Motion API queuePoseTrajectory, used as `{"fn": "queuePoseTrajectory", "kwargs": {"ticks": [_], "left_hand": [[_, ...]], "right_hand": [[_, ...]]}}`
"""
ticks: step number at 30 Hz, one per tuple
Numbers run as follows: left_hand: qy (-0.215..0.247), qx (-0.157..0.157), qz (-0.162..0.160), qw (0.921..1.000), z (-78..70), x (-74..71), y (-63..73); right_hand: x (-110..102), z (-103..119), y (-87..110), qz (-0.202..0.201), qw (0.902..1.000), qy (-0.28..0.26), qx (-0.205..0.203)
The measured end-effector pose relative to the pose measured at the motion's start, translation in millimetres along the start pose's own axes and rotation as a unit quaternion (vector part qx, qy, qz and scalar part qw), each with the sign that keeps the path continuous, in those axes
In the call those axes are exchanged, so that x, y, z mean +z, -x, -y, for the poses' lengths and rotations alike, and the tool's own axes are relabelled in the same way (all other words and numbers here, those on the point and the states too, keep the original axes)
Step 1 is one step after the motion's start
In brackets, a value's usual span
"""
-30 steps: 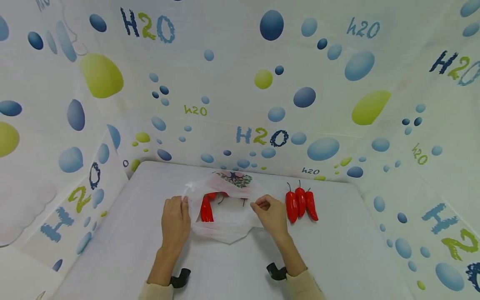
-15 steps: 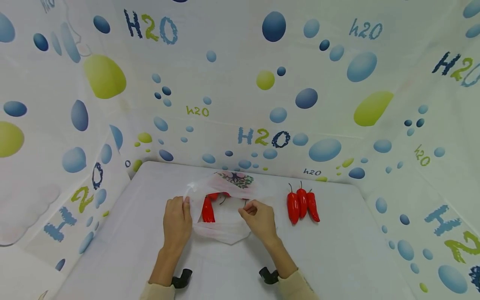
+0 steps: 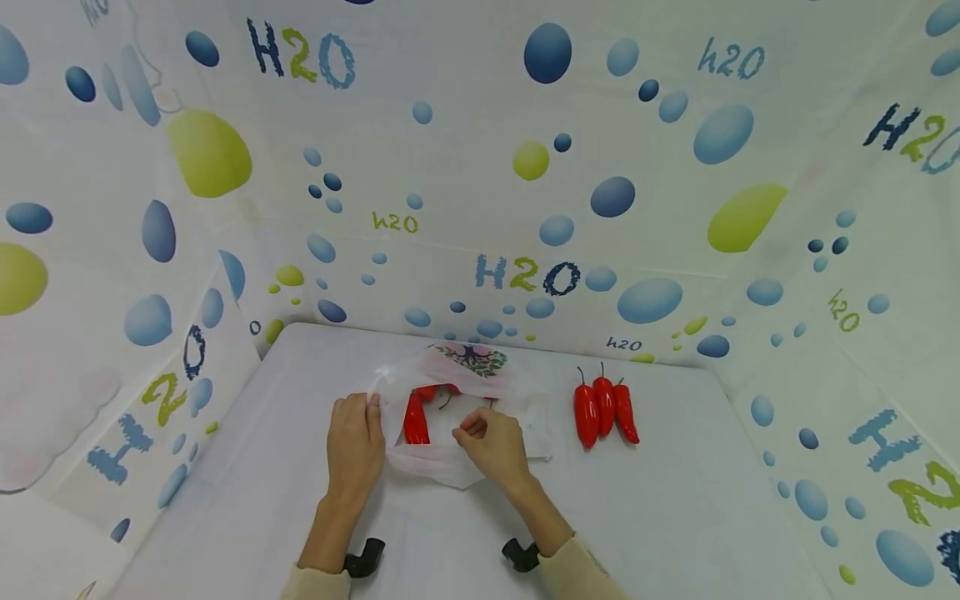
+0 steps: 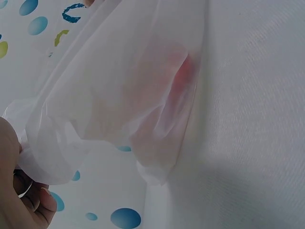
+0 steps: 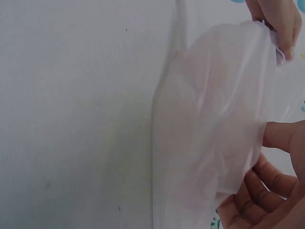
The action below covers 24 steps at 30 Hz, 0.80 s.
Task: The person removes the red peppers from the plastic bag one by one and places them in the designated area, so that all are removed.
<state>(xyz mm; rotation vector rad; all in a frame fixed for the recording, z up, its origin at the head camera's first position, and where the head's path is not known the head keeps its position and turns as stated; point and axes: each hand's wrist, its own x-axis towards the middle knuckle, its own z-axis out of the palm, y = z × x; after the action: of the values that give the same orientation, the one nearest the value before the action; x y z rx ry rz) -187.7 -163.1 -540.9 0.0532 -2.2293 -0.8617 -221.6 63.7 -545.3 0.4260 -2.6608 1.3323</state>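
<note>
A thin white plastic bag (image 3: 442, 462) with a tree print lies with its mouth spread open. Inside the mouth show red chili peppers (image 3: 416, 419) with dark stems, partly hidden by the plastic. My left hand (image 3: 356, 446) grips the left edge of the bag, the plastic gathered between thumb and fingers. At the near rim, my right hand (image 3: 497, 446) pinches the plastic, its thumb and forefinger close together. In the right wrist view the right thumb (image 5: 281, 135) lies at the bag's edge with the fingers behind. Red shows faintly through the plastic (image 4: 178, 88) in the left wrist view.
Three red chili peppers (image 3: 603, 410) lie side by side to the right of the bag. A white cloth (image 3: 675, 500) covers the table. A curtain (image 3: 480, 167) printed with dots and letters stands behind and at both sides.
My right hand has moved left along the bag from its right side to the near rim, leaving the right part of the bag in view. The left hand keeps its hold.
</note>
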Motion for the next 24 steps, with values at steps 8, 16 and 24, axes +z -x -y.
{"fn": "queuePoseTrajectory", "kwargs": {"ticks": [8, 16, 24], "left_hand": [[-0.001, 0.0, 0.004, 1.0, -1.2, -0.2, -0.2], [-0.002, 0.002, 0.001, 1.0, -2.4, 0.6, 0.2], [-0.005, 0.016, -0.004, 0.9999, -1.0, 1.3, -1.2]], "right_hand": [[20.1, 7.7, 2.0, 0.006, 0.9999, 0.012, 0.0], [31.0, 17.2, 3.9, 0.021, 0.9997, 0.001, 0.015], [41.3, 25.2, 5.3, 0.031, 0.9977, 0.029, 0.053]]}}
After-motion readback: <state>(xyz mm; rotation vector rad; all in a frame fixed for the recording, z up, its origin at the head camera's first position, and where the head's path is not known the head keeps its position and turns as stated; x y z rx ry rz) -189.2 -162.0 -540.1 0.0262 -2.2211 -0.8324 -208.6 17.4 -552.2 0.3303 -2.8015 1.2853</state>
